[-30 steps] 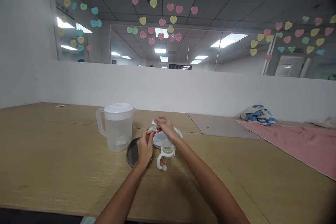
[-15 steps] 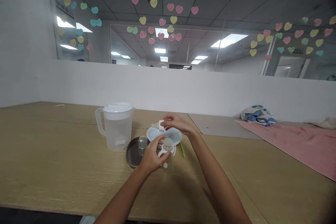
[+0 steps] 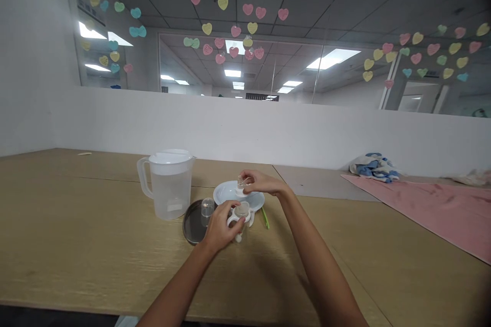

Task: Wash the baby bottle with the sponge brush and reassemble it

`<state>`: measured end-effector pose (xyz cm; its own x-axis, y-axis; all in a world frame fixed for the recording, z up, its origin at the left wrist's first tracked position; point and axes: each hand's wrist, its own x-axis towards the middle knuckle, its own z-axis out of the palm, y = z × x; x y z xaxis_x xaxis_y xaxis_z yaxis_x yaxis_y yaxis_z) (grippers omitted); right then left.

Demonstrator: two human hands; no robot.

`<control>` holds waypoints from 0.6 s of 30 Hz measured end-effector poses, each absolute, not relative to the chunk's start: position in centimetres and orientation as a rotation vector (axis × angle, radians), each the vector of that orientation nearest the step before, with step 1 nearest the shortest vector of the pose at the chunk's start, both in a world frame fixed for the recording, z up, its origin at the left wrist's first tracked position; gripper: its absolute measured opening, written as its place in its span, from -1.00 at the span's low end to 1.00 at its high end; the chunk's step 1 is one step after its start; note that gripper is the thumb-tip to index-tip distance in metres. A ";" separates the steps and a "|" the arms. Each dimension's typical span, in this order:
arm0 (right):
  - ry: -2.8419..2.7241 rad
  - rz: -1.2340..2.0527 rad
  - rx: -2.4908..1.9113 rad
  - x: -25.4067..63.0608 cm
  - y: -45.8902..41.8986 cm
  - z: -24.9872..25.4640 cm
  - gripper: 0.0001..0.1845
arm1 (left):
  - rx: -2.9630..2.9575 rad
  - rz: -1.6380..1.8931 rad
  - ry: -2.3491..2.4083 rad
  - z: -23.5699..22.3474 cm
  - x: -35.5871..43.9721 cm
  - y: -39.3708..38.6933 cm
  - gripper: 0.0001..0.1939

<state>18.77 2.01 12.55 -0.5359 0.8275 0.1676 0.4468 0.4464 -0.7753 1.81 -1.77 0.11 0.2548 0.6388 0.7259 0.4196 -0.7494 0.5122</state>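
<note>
My left hand [image 3: 222, 225] is closed around a baby bottle [image 3: 242, 209] with white side handles and an uncovered mouth. Just above that mouth, my right hand [image 3: 259, 183] pinches a bottle nipple [image 3: 240, 190] with a white collar, its clear tip pointing up. The two parts are apart. Behind them lies a white plate [image 3: 220, 191], partly hidden by my right hand. A dark tray [image 3: 194, 225] sits left of my left hand, with a clear dome-shaped bottle cap [image 3: 207, 208] standing on it.
A lidded translucent pitcher [image 3: 171, 189] stands at the left of the wooden table [image 3: 95, 245]. Right of the plate lies a thin green item [image 3: 265, 218]. A pink cloth [image 3: 425, 209] and a crumpled blue-and-white cloth [image 3: 374, 167] lie at the right, near the white wall [image 3: 268, 133].
My right hand has turned the nipple from lying sideways to tip up and brought it lower, over the bottle. My left hand holds the bottle almost where it was.
</note>
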 end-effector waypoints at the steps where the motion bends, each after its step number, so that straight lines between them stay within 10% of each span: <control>1: -2.215 0.945 -1.069 19.1 2.0 12.6 -0.62 | 2.311 1.496 0.999 0.1 1.8 -1.8 -0.73; 18: -2.701 0.843 -1.042 18.8 1.6 12.8 -0.70 | 2.221 1.484 1.134 0.1 1.9 -2.0 -0.57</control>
<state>18.76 1.57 12.77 -0.7540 0.6520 -0.0795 0.5815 0.6062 -0.5426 1.91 -2.00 0.08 0.1834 0.7113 0.6786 0.4680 -0.6702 0.5760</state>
